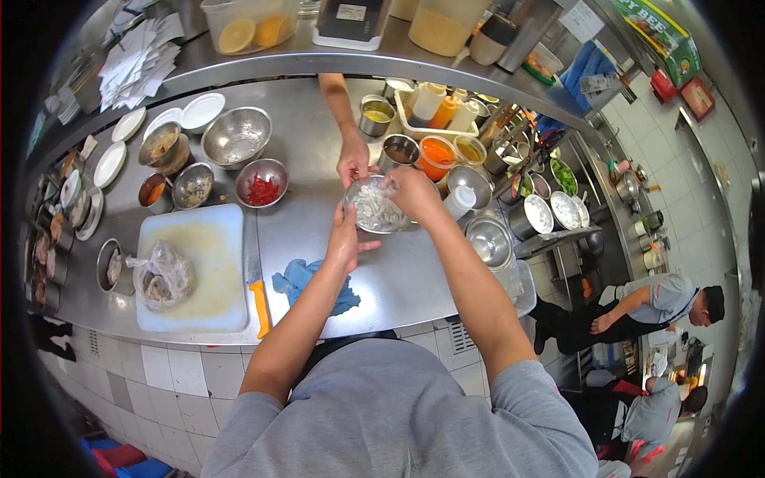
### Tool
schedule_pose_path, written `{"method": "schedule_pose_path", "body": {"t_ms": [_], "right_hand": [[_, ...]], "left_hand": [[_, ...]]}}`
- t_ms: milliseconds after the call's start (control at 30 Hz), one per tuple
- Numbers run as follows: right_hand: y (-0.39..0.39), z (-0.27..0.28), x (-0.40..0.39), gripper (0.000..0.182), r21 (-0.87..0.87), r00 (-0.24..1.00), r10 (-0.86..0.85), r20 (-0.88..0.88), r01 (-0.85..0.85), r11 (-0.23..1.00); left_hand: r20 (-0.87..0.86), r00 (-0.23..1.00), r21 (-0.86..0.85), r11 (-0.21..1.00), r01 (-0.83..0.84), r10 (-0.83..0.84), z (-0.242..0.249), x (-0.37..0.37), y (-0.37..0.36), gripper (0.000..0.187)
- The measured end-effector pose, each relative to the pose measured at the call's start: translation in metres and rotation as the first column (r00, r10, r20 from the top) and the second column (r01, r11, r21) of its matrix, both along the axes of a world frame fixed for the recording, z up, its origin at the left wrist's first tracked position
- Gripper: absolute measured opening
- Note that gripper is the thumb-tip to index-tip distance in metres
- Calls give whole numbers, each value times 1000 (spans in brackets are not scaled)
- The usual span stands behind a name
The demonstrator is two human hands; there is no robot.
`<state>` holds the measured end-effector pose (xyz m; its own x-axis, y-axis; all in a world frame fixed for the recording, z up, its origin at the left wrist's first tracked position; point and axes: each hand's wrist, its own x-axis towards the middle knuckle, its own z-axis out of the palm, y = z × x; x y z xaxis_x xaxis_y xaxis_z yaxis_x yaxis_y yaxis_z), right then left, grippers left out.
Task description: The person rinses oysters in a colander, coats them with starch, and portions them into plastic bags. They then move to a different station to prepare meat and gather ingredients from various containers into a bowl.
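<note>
A small steel bowl (376, 212) of pale chopped food is held above the steel counter (303, 231). My left hand (344, 239) supports the bowl at its near left rim. My right hand (413, 191) is over the bowl's right side, fingers reaching into the food. Another person's hand (353, 162) reaches in from across the counter and touches the bowl's far rim.
A white cutting board (195, 267) with a plastic bag of food (163, 276) lies to the left, an orange-handled knife (260, 309) and blue cloth (307, 283) beside it. Several steel bowls, a bowl of red chillies (263, 190), sauce tubs and squeeze bottles (438, 107) crowd the counter. Two people crouch at right.
</note>
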<state>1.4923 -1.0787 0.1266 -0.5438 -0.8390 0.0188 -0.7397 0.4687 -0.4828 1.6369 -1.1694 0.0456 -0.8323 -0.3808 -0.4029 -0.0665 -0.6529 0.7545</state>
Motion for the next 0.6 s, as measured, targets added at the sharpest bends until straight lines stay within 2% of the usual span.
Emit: {"method": "schedule_pose_path", "body": {"t_ms": [67,100,167,200,233,267,300,333,367,433,500,533,567,600], "right_hand": [[-8,-3,-3,27,-195,994,-48,-98,28,980],[-9,-11,-7,27,-195,993,-68,-96,48,980],[-9,-47,-23,21,-40,1000,2,16,-1,999],[-10,-65,-35,13,-268,990,0,142,39,963],[-10,-62,-37,13,-273,990,-21,140,59,960],[-7,-59,-40,12,-397,750,-52,659,406,823],[-2,-56,-41,12,-288,286,105,952,731,619],[11,-55,-38,16,-254,162,211,964,800,544],[24,-64,-36,16,-251,168,205,964,828,502],[62,-85,-33,20,-216,-87,540,837,855,471],[115,-83,-4,22,-237,-137,600,788,833,500],[142,-83,13,22,-236,-112,584,804,841,487],[173,-84,27,21,-230,-99,566,818,846,481],[206,-93,36,23,-209,-102,575,812,869,449]], "left_hand": [[-19,999,-19,999,-35,35,-11,-6,-1,55],[-17,1000,-19,1000,-15,15,-13,-8,-1,55],[-30,998,-4,998,-59,59,-18,-12,1,61],[-34,996,-18,997,-80,79,-24,-14,2,68],[-37,998,-22,998,-58,57,-28,-15,2,68],[-15,996,-30,996,-85,84,-32,-14,2,69],[10,994,-39,994,-104,104,-38,-12,2,69],[18,993,-53,992,-118,119,-50,-8,0,69],[24,992,-66,990,-122,123,-63,-4,-3,69],[51,988,-205,970,-131,144,-79,14,-7,62],[27,977,-495,852,-172,213,-83,40,-7,48],[14,977,-739,661,-134,214,-102,57,-17,43],[-6,976,-911,402,-95,218,-117,75,-26,38],[37,977,-982,188,-3,209,-122,93,-27,40]]}}
